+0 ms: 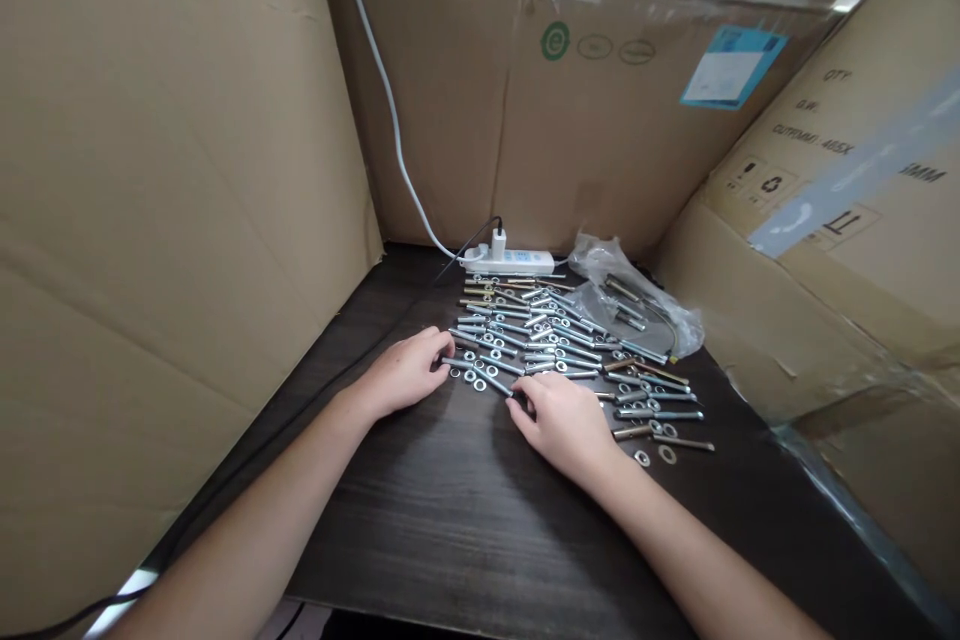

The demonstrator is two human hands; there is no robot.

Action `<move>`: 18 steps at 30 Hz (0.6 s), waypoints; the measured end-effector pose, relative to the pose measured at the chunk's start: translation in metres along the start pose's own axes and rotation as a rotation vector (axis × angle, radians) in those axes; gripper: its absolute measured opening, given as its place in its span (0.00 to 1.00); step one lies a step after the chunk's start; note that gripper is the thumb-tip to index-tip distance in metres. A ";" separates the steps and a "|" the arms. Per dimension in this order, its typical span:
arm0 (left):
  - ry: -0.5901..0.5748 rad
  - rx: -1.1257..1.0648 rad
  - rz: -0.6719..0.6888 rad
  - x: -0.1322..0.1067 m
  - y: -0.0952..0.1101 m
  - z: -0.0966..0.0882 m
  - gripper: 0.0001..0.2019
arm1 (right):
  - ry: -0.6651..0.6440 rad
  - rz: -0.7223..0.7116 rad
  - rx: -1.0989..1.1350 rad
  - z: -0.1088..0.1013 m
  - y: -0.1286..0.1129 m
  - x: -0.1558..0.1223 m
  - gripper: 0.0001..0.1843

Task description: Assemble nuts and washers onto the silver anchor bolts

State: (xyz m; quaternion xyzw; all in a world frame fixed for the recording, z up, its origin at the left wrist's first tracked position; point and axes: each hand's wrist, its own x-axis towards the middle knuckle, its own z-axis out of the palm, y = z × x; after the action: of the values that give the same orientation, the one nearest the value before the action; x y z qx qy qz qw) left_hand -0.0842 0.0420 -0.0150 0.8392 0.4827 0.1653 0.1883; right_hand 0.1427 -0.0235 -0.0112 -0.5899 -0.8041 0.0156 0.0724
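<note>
Several metal bolts (pixel 540 335) and small washers (pixel 667 454) lie spread in rows on a dark wooden table (pixel 465 510). My left hand (pixel 405 372) rests at the left edge of the spread, its fingers curled and touching the end of a bolt (pixel 461 363). My right hand (pixel 564 420) lies palm down at the near edge of the bolts, with its fingertips pinched together by a bolt or washer; what they hold is hidden.
Large cardboard boxes (pixel 165 180) wall the table on the left, back and right. A white power strip (pixel 510 261) with a plugged charger and white cable lies at the back. A clear plastic bag (pixel 637 300) with more bolts sits at the back right.
</note>
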 end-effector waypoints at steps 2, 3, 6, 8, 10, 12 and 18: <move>-0.013 0.016 -0.004 0.000 0.000 0.000 0.05 | -0.022 0.019 -0.014 0.001 -0.002 0.000 0.11; -0.021 0.024 -0.003 0.000 0.000 0.001 0.06 | -0.029 0.024 -0.019 0.002 -0.004 0.000 0.12; -0.031 0.033 0.015 0.001 0.000 0.002 0.07 | -0.038 0.030 -0.004 0.005 -0.006 0.003 0.12; -0.029 -0.004 0.045 0.002 0.001 0.003 0.07 | -0.030 0.023 0.038 0.007 -0.004 0.004 0.12; -0.018 -0.064 0.083 0.002 0.004 0.003 0.07 | 0.000 0.016 0.112 0.009 -0.001 0.003 0.11; 0.003 -0.112 0.114 0.002 0.007 0.003 0.08 | 0.042 -0.002 0.223 0.010 0.004 0.002 0.09; 0.112 -0.224 0.142 0.002 0.017 0.005 0.08 | 0.176 -0.036 0.498 0.009 0.015 -0.003 0.08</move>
State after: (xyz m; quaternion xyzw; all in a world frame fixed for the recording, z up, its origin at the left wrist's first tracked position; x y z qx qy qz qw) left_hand -0.0682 0.0350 -0.0110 0.8344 0.4105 0.2774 0.2413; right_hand 0.1565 -0.0213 -0.0223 -0.5385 -0.7765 0.1603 0.2852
